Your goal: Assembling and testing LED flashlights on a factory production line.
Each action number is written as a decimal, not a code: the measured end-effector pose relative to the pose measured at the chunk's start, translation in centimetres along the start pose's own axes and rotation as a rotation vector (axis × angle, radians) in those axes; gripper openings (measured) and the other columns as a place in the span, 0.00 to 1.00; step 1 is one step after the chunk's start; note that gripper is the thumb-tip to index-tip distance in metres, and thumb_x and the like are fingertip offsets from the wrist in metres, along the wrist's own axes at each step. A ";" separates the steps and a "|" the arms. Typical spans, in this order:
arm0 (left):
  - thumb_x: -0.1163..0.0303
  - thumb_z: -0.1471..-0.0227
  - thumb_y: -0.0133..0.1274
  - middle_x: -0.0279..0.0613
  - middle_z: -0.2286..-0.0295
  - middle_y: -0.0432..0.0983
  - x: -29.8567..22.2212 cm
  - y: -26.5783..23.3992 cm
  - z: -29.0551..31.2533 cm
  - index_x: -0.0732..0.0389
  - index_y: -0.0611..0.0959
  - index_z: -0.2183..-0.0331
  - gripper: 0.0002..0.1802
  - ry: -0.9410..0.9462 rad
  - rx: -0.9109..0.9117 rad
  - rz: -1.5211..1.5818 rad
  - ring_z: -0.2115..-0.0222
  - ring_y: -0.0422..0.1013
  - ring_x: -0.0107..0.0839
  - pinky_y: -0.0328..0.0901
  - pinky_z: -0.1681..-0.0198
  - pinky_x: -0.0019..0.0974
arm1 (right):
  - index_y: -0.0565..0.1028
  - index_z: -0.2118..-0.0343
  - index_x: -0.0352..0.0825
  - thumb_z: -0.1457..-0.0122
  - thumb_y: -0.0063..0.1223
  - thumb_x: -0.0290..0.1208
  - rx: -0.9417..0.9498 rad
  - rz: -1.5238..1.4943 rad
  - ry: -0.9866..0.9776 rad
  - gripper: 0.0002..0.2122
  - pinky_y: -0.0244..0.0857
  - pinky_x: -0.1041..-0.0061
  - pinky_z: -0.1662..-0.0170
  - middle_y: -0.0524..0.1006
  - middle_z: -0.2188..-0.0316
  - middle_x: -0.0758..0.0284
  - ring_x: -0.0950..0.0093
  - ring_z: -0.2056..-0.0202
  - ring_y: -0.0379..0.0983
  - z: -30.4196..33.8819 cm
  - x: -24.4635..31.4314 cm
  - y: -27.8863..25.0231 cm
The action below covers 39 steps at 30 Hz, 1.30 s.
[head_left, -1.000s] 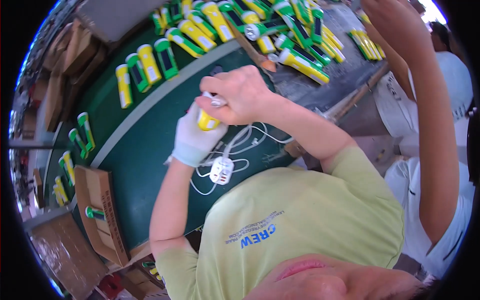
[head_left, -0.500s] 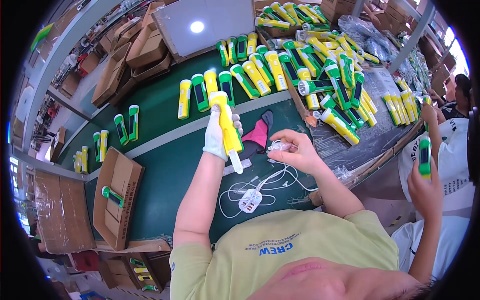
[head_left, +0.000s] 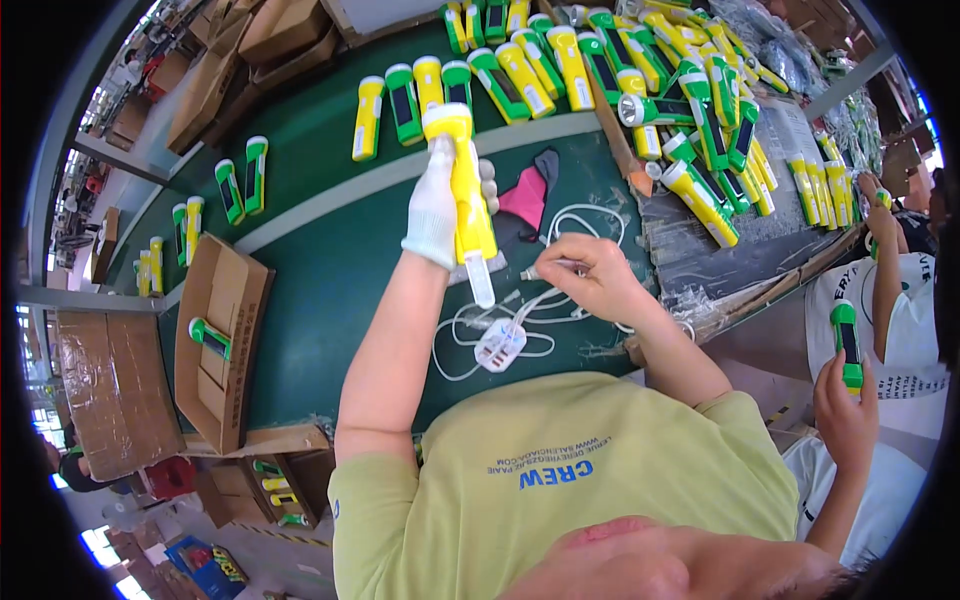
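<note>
My left hand [head_left: 434, 214], in a white glove, is wrapped round a yellow flashlight [head_left: 468, 195] with its white head pointing away from me. A white strip [head_left: 479, 280] sticks out from its near end. To the right, my bare right hand [head_left: 598, 278] pinches a white cable plug [head_left: 531, 272] between thumb and fingers, a short gap from the flashlight. Below the hands, a white multi-port USB charger [head_left: 500, 346] lies on the green table among tangled white cables. A pink and dark cloth [head_left: 526, 196] rests beyond the plug.
Green and yellow flashlights [head_left: 520, 80] stand in rows behind my left hand; a large heap [head_left: 715, 120] lies at the right. An open cardboard box [head_left: 255, 330] at the left holds a green flashlight [head_left: 210, 338]. At the right, another person's hand [head_left: 845, 405] holds a green flashlight [head_left: 847, 335].
My right hand has gathered in a white cable and now holds its plug out toward the flashlight. The whole view has tilted, so the table appears higher. My left hand keeps its grip.
</note>
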State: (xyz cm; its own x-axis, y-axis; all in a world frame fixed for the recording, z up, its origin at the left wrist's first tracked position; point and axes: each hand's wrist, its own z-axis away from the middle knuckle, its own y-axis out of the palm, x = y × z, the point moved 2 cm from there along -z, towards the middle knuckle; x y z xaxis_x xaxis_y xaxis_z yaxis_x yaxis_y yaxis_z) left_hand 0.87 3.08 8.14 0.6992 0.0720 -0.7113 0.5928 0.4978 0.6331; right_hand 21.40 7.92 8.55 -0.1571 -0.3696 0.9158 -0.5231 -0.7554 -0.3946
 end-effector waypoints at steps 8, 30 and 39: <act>0.52 0.40 0.46 0.37 0.70 0.73 0.6 1.0 1.8 0.57 0.72 0.58 0.18 0.049 0.044 -0.120 0.76 0.71 0.25 0.70 0.73 0.30 | 0.80 0.70 0.35 0.49 0.60 0.26 0.029 0.255 -0.330 0.04 0.65 0.73 0.74 0.76 0.77 0.66 0.68 0.75 0.72 1.3 -0.1 2.6; 0.42 0.42 0.43 0.37 0.65 0.73 2.8 1.8 6.0 0.60 0.71 0.51 0.31 -0.141 0.273 -0.001 0.69 0.69 0.30 0.65 0.65 0.34 | 0.79 0.64 0.27 0.42 0.57 0.28 -0.230 -0.531 0.032 0.08 0.66 0.85 0.64 0.79 0.69 0.69 0.85 0.68 0.72 -1.4 1.9 -0.6; 0.56 0.42 0.50 0.43 0.63 0.71 2.6 2.4 8.2 0.64 0.62 0.48 0.29 0.431 0.211 -0.433 0.69 0.70 0.28 0.68 0.65 0.32 | 0.78 0.72 0.30 0.48 0.56 0.21 -0.275 -0.053 -0.280 0.02 0.64 0.78 0.73 0.75 0.78 0.65 0.75 0.77 0.72 -0.9 5.4 -0.9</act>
State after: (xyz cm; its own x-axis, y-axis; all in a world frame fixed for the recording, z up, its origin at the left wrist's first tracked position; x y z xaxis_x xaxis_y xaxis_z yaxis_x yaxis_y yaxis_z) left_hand 7.36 -2.62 10.32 0.1822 0.2652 -0.9468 0.8818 0.3820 0.2766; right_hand 20.28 7.10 13.91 0.0910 -0.4957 0.8637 -0.7354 -0.6183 -0.2773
